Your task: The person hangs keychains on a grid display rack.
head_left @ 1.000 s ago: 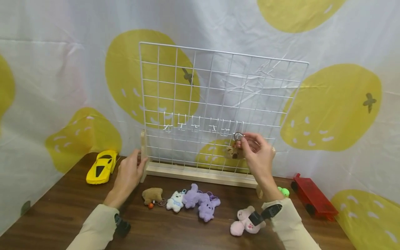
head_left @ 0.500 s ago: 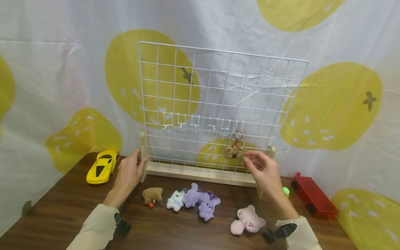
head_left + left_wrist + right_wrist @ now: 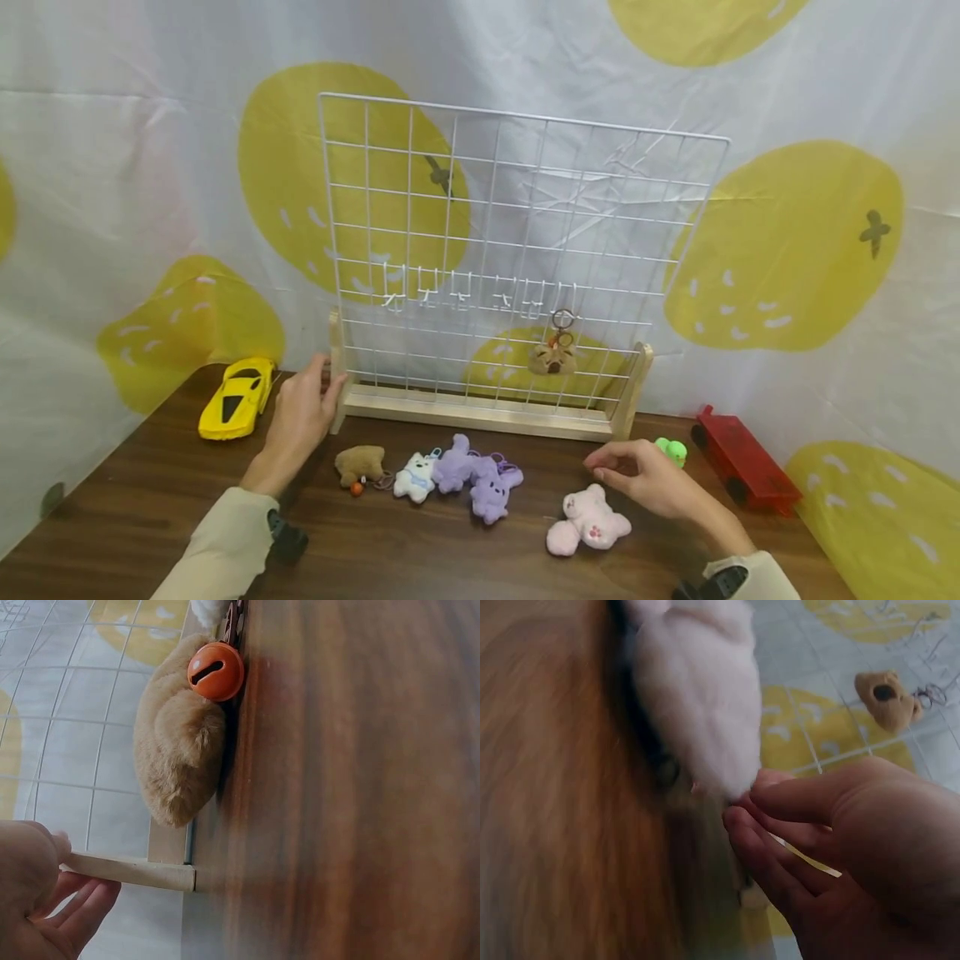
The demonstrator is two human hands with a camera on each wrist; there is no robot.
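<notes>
My left hand [image 3: 303,408] grips the left wooden upright [image 3: 127,870] of a white wire grid rack [image 3: 487,200], thumb on one side and fingers on the other. My right hand [image 3: 645,475] is low over the table, its fingers bent loosely with nothing held, right by a pink plush keychain [image 3: 592,517]. In the right wrist view the pink plush overlaps the fingertips [image 3: 739,817]. A brown bear-head keychain [image 3: 553,358] hangs by its ring from the rightmost white hook [image 3: 566,300] on the grid.
A brown plush with an orange bell [image 3: 216,671], a white plush [image 3: 415,477] and two purple plushes [image 3: 491,496] lie before the rack. A yellow toy car [image 3: 236,400] stands left; a green toy [image 3: 672,452] and a red toy trailer [image 3: 746,458] stand right. Several hooks [image 3: 460,292] carry nothing.
My right hand has let go of the bear-head keychain, which now hangs on the hook, and has moved down and right to the pink plush. My left hand stays on the upright.
</notes>
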